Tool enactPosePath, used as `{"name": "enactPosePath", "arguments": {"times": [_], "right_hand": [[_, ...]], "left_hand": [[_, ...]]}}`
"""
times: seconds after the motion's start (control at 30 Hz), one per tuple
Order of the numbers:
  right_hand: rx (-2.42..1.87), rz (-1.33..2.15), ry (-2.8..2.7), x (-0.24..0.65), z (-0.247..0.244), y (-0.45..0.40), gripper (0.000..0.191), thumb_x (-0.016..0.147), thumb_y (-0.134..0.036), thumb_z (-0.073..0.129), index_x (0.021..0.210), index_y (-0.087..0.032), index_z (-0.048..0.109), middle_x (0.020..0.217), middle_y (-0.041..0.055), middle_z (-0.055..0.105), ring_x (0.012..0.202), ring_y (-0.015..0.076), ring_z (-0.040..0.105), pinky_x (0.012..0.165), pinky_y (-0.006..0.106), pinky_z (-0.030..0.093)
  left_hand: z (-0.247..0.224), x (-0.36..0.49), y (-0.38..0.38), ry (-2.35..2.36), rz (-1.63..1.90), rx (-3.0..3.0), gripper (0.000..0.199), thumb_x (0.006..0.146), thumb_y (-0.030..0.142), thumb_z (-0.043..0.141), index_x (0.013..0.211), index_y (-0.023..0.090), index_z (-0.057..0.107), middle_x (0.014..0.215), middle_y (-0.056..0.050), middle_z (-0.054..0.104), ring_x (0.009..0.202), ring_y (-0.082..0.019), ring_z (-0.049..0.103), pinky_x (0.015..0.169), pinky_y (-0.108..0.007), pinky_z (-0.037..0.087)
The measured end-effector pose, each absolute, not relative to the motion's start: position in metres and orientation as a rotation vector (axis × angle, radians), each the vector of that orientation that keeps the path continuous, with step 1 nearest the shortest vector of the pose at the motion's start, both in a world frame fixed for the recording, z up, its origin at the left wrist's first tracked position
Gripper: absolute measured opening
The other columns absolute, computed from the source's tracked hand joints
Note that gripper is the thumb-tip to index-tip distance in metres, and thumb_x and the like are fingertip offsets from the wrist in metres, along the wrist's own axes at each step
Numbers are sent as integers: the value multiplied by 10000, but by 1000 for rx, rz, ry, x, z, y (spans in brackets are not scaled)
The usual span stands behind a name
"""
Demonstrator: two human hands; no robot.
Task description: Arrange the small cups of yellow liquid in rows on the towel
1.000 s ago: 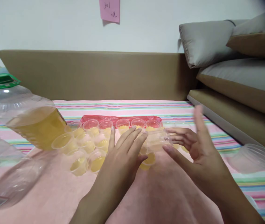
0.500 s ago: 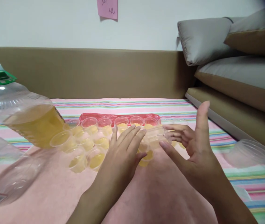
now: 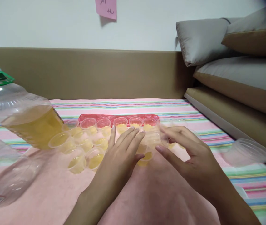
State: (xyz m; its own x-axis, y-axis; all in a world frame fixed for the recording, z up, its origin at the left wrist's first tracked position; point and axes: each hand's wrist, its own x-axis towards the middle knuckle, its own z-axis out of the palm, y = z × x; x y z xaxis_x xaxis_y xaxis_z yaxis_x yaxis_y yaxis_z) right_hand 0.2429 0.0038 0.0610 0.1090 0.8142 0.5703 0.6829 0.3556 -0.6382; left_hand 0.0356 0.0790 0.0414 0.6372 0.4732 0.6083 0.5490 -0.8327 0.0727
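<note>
Clear plastic cups with yellow liquid [image 3: 96,161] stand close together in rows on a pink cloth. My left hand [image 3: 123,153] is stretched over the front of the group, palm down with its fingers apart, and it hides some of the cups. To its right, a clear plastic cup [image 3: 153,137] lies tipped on its side, its rim toward my right hand [image 3: 191,150]. The right thumb and fingers are curved around that rim. The exact contact is blurred. More cups are partly hidden behind the right hand.
A large green-capped bottle [image 3: 34,122] of yellow liquid leans at the left, beside a clear plastic container [image 3: 18,178]. A red plastic package [image 3: 119,117] lies behind the cups. Nested empty cups [image 3: 247,153] lie at the right, near stacked cushions [image 3: 236,75].
The raised finger of my right hand has come down toward the tipped cup, and the hand has closed in around its rim. My left hand stays nearly where it was.
</note>
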Motion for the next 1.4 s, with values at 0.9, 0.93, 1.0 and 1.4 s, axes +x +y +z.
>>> {"name": "enactPosePath", "arguments": {"times": [0.9, 0.93, 1.0, 1.4], "right_hand": [[-1347, 133, -1655, 245, 64, 4, 427, 1010, -395, 727, 1429, -342, 659, 1133, 39, 674, 1028, 236, 646, 922, 420, 562], [-1335, 122, -1670, 245, 65, 4, 406, 1011, -384, 730, 1410, -345, 671, 1125, 32, 671, 1024, 231, 641, 923, 418, 553], [-1332, 97, -1669, 245, 66, 3, 413, 1007, -366, 740, 1412, -356, 663, 1130, 20, 666, 1003, 218, 634, 904, 408, 544], [-1301, 106, -1688, 248, 67, 2, 404, 978, -353, 790, 1366, -346, 677, 1097, 8, 651, 979, 214, 609, 893, 417, 513]], "left_hand": [[44, 32, 80, -836, -925, -2706, 492, 998, 141, 667, 1448, 170, 470, 1447, -159, 675, 1393, -357, 613, 1211, -822, 278], [44, 32, 80, -834, -924, -2709, 486, 1001, 144, 663, 1446, 172, 471, 1448, -157, 675, 1398, -357, 609, 1211, -821, 281], [45, 32, 79, -833, -933, -2711, 477, 1008, 152, 655, 1446, 171, 468, 1452, -157, 673, 1406, -359, 601, 1207, -818, 293], [46, 30, 78, -857, -888, -2697, 498, 1011, 139, 643, 1471, 185, 458, 1507, -142, 637, 1476, -334, 535, 1280, -759, 199]]}}
